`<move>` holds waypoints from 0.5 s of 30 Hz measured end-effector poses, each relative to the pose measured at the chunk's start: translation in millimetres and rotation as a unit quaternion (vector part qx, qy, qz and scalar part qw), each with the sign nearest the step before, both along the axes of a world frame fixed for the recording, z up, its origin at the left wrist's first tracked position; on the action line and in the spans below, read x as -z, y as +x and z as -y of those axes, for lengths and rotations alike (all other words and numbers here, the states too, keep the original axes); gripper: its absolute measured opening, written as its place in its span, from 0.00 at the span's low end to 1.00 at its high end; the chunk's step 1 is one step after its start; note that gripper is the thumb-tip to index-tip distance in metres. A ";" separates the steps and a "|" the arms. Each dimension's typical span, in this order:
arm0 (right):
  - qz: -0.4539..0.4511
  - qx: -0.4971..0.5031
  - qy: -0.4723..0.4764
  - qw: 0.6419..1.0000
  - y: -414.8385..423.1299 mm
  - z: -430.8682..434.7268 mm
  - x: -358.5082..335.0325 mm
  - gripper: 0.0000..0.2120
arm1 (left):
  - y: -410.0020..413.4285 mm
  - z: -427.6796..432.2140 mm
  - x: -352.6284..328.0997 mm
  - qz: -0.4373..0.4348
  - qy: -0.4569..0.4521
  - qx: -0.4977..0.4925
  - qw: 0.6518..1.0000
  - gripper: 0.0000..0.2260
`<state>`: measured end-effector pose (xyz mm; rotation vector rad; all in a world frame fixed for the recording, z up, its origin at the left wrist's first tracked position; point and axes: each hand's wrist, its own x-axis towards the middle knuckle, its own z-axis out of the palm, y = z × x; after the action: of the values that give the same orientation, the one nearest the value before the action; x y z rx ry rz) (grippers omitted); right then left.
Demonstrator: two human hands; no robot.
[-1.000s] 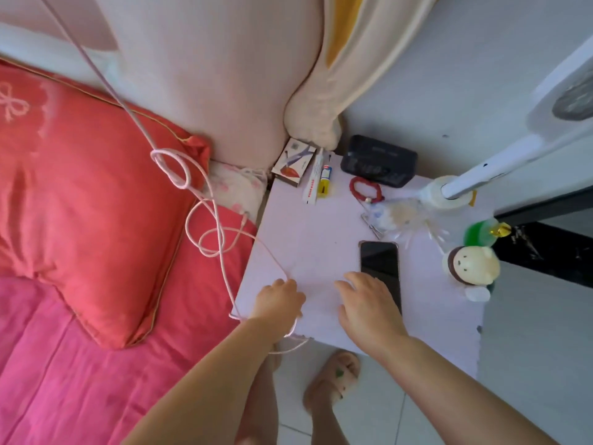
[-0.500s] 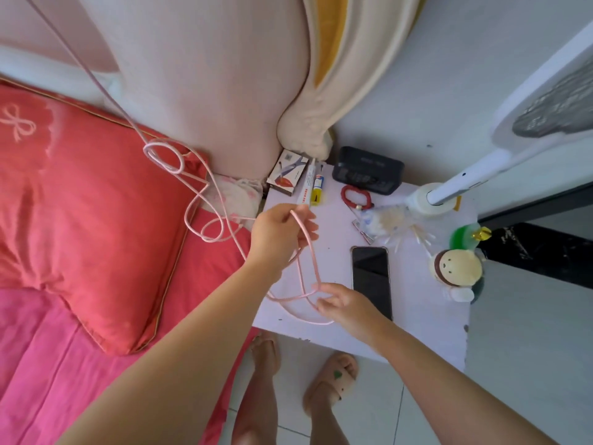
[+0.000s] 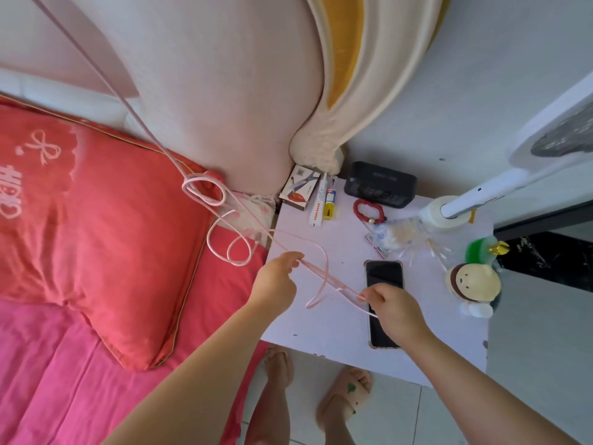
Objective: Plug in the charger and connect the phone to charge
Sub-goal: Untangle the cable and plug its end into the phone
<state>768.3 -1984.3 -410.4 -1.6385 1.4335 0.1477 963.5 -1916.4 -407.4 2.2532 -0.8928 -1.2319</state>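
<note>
A pale pink charging cable (image 3: pixel 211 239) runs down from the upper left, loops over the red pillow and reaches the white bedside table (image 3: pixel 321 326). My left hand (image 3: pixel 277 277) pinches the cable above the table's left part. My right hand (image 3: pixel 393 308) pinches the cable further along, just over the black phone (image 3: pixel 383 274), which lies face up in a clear case. A stretch of cable is taut between both hands, and a loop hangs below it. The plug end is hidden in my right hand.
On the table's far side sit a black clock (image 3: pixel 380 184), a small box (image 3: pixel 298 187), glue tubes (image 3: pixel 322 203), a red bracelet (image 3: pixel 369 211), cotton swabs (image 3: pixel 401 234), a fan base (image 3: pixel 449 213) and a round toy figure (image 3: pixel 471 282). A red pillow (image 3: pixel 96 226) lies left. My feet stand below the table's edge.
My left hand lifted the cable off the table's front edge, then dropped lower. My right hand took hold of the cable and drew it rightward over the phone, stretching it between both hands.
</note>
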 end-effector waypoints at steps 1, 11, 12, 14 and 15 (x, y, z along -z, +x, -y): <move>-0.008 -0.006 0.001 1.000 0.9 -2.3 3.4 0.13 | 4.0 -5.0 5.2 0.002 0.017 -0.006 1.000 0.31; -0.037 0.010 0.010 0.999 4.6 -5.1 17.5 0.12 | 43.8 -18.1 19.6 0.060 0.070 -0.251 0.964 0.17; -0.037 0.009 0.010 0.999 7.4 -4.5 18.0 0.12 | 47.3 -16.2 18.2 0.038 0.070 -0.297 0.952 0.17; -0.032 0.009 0.013 0.999 11.3 -3.5 18.3 0.12 | 51.1 -11.1 14.2 -0.023 0.057 -0.390 0.919 0.15; -0.028 0.010 0.015 0.999 13.2 -3.2 18.2 0.12 | 53.2 -9.3 13.7 -0.049 0.047 -0.426 0.902 0.17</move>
<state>781.5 -1981.1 -428.6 -1.6064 1.4823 0.2041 1016.7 -1907.1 -421.1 2.2112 0.2228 -0.9424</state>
